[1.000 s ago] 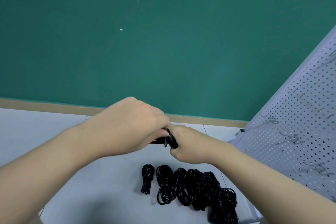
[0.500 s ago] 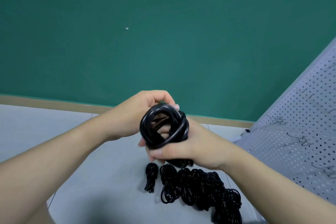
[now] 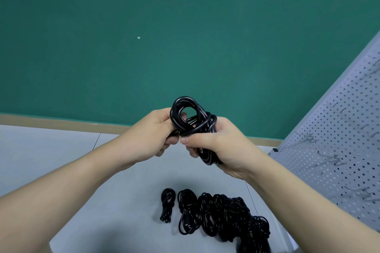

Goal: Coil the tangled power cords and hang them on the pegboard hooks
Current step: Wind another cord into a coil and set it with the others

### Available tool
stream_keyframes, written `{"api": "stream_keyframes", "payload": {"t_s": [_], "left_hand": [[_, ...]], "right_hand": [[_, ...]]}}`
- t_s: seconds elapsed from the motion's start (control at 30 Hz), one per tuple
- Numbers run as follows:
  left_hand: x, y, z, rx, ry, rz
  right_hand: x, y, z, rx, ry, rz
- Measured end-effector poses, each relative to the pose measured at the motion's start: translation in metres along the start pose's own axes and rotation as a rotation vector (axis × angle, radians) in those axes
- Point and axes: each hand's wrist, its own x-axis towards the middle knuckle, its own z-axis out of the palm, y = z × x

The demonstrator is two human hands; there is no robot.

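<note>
I see a black coiled cord [image 3: 192, 117] held up in front of the green wall [image 3: 144, 26], gripped by both my left hand [image 3: 152, 131] and right hand [image 3: 218, 144]. Below, more cords [image 3: 224, 213] lie piled on the floor [image 3: 61, 150]. The pegboard [image 3: 339, 139] stands at right.

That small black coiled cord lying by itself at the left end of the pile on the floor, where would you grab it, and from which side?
Grip the small black coiled cord at its pinched waist, just below the upper loop, coming straight down from above. It lies flat on the grey floor and narrows there, so fingers can close around all the strands. Its left side is free; another coil lies close on its right.
</note>
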Motion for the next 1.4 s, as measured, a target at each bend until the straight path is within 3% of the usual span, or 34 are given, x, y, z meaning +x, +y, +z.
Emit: {"api": "stream_keyframes", "payload": {"t_s": [0.4, 0.5, 0.67, 1.07, 1.4], "left_hand": [[-0.010, 0.006, 0.005, -0.087, 0.028, -0.141], [-0.008, 0.004, 0.007, -0.063, 0.103, -0.099], [-0.006, -0.002, 0.011, -0.018, 0.252, 0.115], [-0.012, 0.001, 0.003, 0.326, 0.027, 0.166], [-0.007, 0.004, 0.009, 0.179, -0.018, 0.166]], "right_hand": [[0.006, 0.000, 0.005, 0.218, 0.175, 0.025], [0.007, -0.004, 0.007, 0.212, 0.189, 0.020], [0.007, -0.006, 0.007, 0.200, 0.209, 0.022], [-0.004, -0.005, 0.007, 0.229, 0.082, -0.015], [0.001, -0.006, 0.011, 0.315, 0.121, 0.019]]}}
